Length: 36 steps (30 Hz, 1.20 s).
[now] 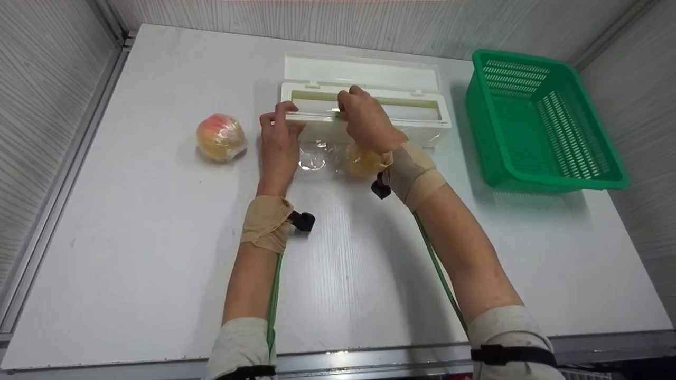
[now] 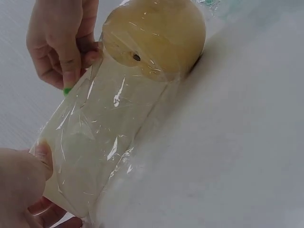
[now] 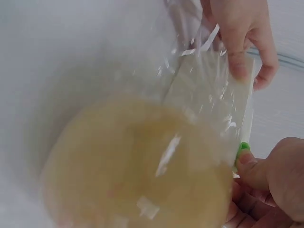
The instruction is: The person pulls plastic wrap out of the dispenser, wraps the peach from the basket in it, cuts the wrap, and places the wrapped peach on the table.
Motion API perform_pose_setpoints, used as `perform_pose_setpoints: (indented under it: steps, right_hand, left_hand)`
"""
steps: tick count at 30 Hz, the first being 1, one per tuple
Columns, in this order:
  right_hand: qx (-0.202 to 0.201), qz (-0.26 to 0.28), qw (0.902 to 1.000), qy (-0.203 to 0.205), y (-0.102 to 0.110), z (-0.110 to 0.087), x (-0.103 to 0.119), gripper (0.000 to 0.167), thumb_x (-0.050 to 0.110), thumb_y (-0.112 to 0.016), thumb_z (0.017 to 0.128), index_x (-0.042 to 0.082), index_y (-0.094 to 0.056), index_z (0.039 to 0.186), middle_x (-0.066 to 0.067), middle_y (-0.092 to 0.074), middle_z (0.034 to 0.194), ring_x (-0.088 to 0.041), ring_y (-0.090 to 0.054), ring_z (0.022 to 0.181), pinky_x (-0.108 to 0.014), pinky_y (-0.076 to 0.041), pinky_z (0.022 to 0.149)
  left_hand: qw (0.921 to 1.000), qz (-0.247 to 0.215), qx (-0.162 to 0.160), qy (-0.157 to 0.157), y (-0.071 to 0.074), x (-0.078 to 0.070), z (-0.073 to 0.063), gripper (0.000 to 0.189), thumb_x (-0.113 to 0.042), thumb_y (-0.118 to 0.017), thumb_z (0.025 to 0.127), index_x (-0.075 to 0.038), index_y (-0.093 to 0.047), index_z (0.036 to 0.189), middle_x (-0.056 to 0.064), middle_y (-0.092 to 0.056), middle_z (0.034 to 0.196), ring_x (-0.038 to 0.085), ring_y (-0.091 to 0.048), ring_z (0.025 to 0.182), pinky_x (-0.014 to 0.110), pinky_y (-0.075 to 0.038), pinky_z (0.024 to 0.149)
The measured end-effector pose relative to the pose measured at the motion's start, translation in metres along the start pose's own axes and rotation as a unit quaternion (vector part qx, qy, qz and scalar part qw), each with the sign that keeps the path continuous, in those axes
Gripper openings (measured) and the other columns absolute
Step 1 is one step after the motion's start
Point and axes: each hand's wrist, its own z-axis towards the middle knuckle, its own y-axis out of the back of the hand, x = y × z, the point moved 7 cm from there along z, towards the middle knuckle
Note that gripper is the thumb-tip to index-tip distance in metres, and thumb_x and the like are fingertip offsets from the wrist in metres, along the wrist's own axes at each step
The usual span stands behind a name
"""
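Observation:
A white cling film dispenser box (image 1: 317, 130) stands with its lid (image 1: 359, 71) raised at the back and a film roll (image 1: 412, 110) inside. My left hand (image 1: 280, 145) grips the left end of its front wall, thumb in front and fingers over the top edge. At the middle of that edge, my right hand (image 1: 369, 119) pinches a small green slide cutter (image 3: 243, 147). Clear film (image 2: 114, 114) hangs down the front wall and lies over a yellowish fruit (image 2: 156, 40), apparently an apple or pear. In the head view my right wrist partly hides this fruit.
A red and yellow fruit (image 1: 219, 137) wrapped in film sits left of my left hand. A green plastic basket (image 1: 496, 132) with slotted sides stands to the right of the box. Patterned panels (image 1: 338, 24) border the white table (image 1: 132, 237).

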Motion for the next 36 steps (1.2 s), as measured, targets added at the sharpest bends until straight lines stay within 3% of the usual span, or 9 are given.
perform_pose_setpoints:
  steps: [10,18,31,36]
  right_hand:
    - [-0.025,-0.027,0.9991,-0.023,0.011,-0.02,-0.037,0.013,0.007,-0.057,0.098,-0.003,-0.059,0.106,-0.018,-0.054,0.106,-0.032,-0.057,0.094,-0.044,-0.052,0.085]
    - [-0.049,-0.035,0.9982,-0.001,0.014,-0.03,-0.052,0.011,0.007,-0.057,0.098,-0.001,-0.059,0.106,-0.018,-0.055,0.107,-0.035,-0.061,0.094,-0.046,-0.054,0.083]
    - [-0.094,-0.023,0.9949,-0.028,0.026,-0.052,-0.103,0.013,0.013,-0.059,0.098,0.002,-0.059,0.106,-0.017,-0.053,0.104,-0.037,-0.061,0.093,-0.048,-0.053,0.083]
    - [-0.134,-0.02,0.9903,-0.032,0.033,-0.062,-0.121,0.012,0.013,-0.063,0.096,0.003,-0.061,0.101,-0.018,-0.055,0.099,-0.037,-0.059,0.092,-0.049,-0.05,0.08]
  left_hand:
    - [0.9996,0.007,0.01,0.027,-0.001,0.004,0.0,0.033,-0.038,-0.048,0.097,-0.028,-0.046,0.128,0.009,-0.042,0.121,0.015,-0.064,0.106,0.029,-0.052,0.082]
    - [1.0,0.006,0.001,0.002,-0.003,0.003,0.001,0.029,-0.024,-0.054,0.099,-0.024,-0.048,0.127,0.011,-0.044,0.118,0.013,-0.067,0.101,0.028,-0.052,0.079]
    - [0.9997,0.023,0.003,0.006,-0.003,0.002,0.002,0.03,-0.031,-0.051,0.099,-0.026,-0.046,0.129,0.01,-0.045,0.119,0.016,-0.065,0.104,0.028,-0.053,0.077]
    - [0.9997,0.018,0.01,0.011,-0.004,0.003,0.002,0.031,-0.033,-0.049,0.099,-0.027,-0.046,0.129,0.009,-0.044,0.12,0.015,-0.064,0.105,0.029,-0.052,0.079]
